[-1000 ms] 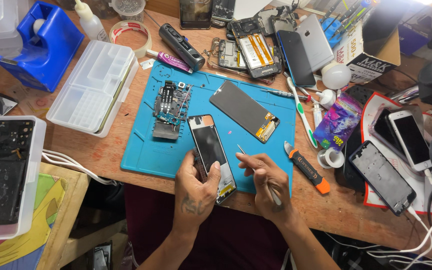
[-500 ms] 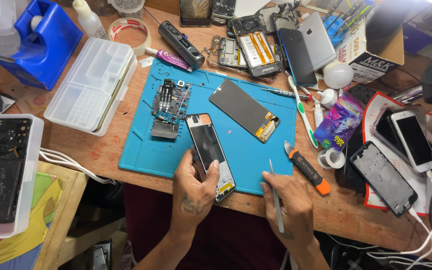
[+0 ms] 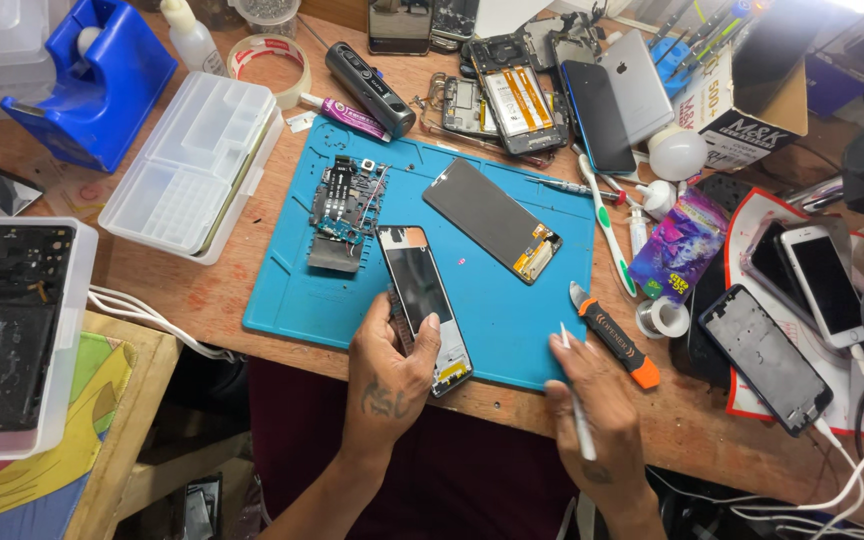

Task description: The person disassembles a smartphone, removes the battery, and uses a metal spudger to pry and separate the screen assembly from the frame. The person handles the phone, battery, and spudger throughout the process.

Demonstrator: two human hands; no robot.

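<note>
My left hand [image 3: 392, 375] pinches the phone frame [image 3: 422, 300] by its long edges, low on the blue mat [image 3: 292, 300]. It seems thin, light and fragile, so edges only. At three o'clock, my right hand [image 3: 592, 400] has its fingers closed around tweezers [image 3: 574, 385], I think.

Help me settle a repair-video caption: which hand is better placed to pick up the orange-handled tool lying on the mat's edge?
Probably the right hand: it rests just below the orange-handled tool, though it holds a thin white tool. The left hand is farther away, its grip on the phone frame.
</note>
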